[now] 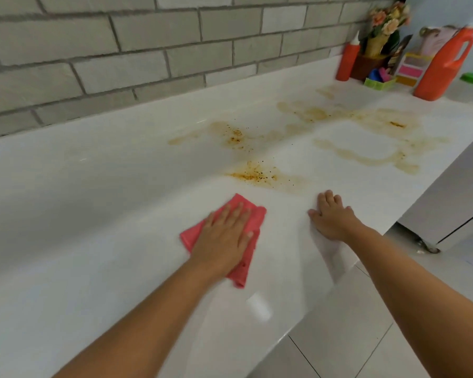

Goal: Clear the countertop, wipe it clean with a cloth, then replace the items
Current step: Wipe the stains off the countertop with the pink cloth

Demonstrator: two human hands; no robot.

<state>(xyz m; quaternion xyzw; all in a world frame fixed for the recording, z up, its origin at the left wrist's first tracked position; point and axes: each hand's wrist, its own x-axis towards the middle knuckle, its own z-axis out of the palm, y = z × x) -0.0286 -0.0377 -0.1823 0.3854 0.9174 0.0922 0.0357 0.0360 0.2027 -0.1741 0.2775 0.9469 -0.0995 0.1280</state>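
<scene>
Fingers of left hand flat on rumpled pink cloth

Bright, even, diffuse illumination; no single source evident. Glossy white worktop carries soft sheen, one pale glare patch near front edge, few small glints toward brick wall. Shadows faint, soft-edged, beneath right hand. Wide-angle bowing: mortar lines and worktop edge curve. Orange jug, flowers at far right smeared by blur; overall definition soft.

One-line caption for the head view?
Left hand presses a pink cloth on the stained white countertop; right hand rests flat nearby.
</scene>
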